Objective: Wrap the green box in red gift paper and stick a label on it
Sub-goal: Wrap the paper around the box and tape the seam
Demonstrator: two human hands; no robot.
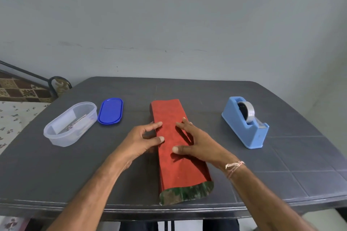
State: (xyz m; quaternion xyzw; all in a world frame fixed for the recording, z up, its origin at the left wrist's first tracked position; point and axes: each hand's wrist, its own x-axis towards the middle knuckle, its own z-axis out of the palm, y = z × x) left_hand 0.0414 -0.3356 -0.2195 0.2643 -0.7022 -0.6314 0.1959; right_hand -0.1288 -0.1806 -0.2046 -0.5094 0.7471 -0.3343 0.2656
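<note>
A long parcel wrapped in red gift paper [174,148] is seen lying in the middle of the dark grey worktop [281,155], its length running from the far side toward the near edge. At the near end the paper is left open, and a mottled green surface [185,193] is shown there; whether this is the green box itself or the paper's underside cannot be told. The left hand [142,140] is placed against the parcel's left edge, with thumb and forefinger spread and their tips touching the red paper, so nothing is gripped. The right hand [195,142] is laid over the top of the parcel with its fingers [183,124] spread wide and pressed flat on the paper, the thumb pointing left across the wrap. A pale thread band [234,167] is worn on the right wrist. To the left, a clear oval plastic container [70,124] is set on the worktop with some paper slips inside, their detail too blurred to read, and its blue oval lid [110,110] is laid just beside it, apart from the parcel. To the right, well apart from the parcel, a light blue tape dispenser [246,124] is stood with 1 roll of clear tape [247,111] mounted in it.
</note>
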